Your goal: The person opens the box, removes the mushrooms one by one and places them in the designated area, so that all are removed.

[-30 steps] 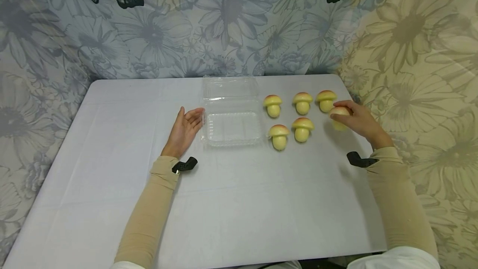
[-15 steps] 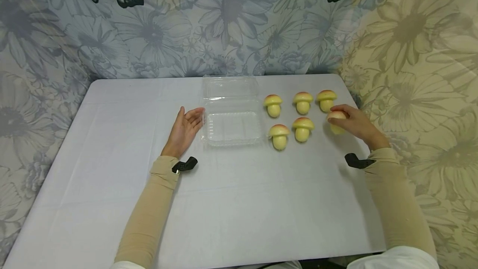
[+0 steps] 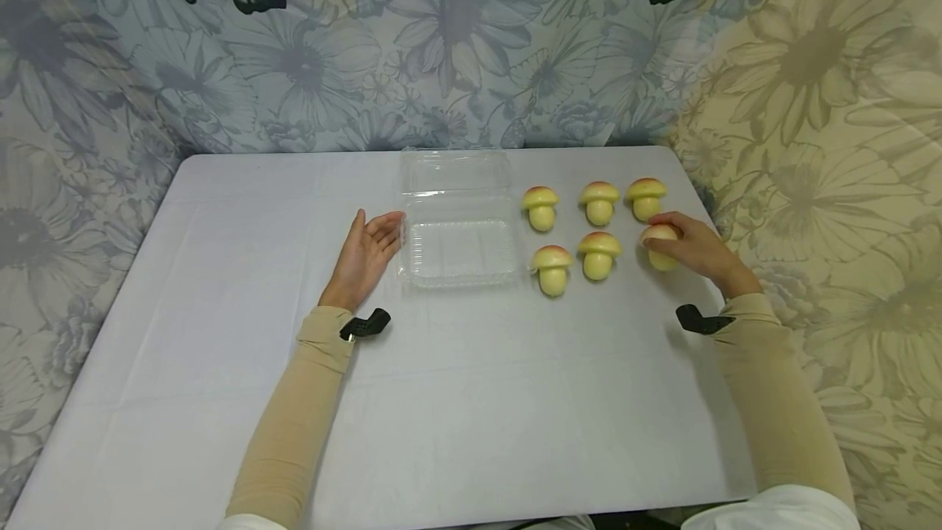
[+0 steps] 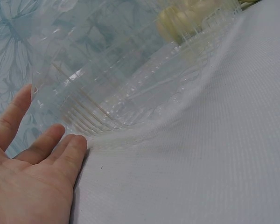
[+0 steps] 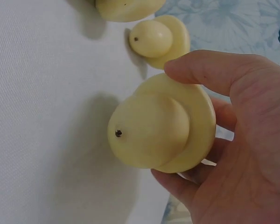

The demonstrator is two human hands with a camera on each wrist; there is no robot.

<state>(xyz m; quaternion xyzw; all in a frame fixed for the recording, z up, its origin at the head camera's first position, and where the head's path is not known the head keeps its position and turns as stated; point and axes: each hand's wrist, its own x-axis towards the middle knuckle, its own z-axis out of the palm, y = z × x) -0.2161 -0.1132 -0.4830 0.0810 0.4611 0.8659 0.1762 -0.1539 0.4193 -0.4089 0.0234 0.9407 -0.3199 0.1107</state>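
Note:
My right hand (image 3: 701, 250) holds a toy mushroom (image 5: 147, 133) by its cap, thumb on one side and fingers on the other. A dark dot marks the end of its pale yellow stem, and a shadow falls on the cloth beside it. Whether the stem touches the table is unclear. At the left side of a clear plastic clamshell container (image 3: 464, 248), my left hand (image 3: 356, 262) lies palm up, its extended fingertips at the container's edge. The lid (image 3: 455, 174) is folded back behind the base. Nothing lies inside the base.
Several more mushrooms with reddish-yellow caps, among them a front one (image 3: 552, 270) and a back one (image 3: 645, 199), lie in two rows right of the container. The white-covered table (image 3: 471, 399) meets flowered walls (image 3: 441, 47) at its back and sides.
The right hand has shifted slightly left and toward me with the mushroom, toward the end of the front row. The left hand and the container have stayed in place.

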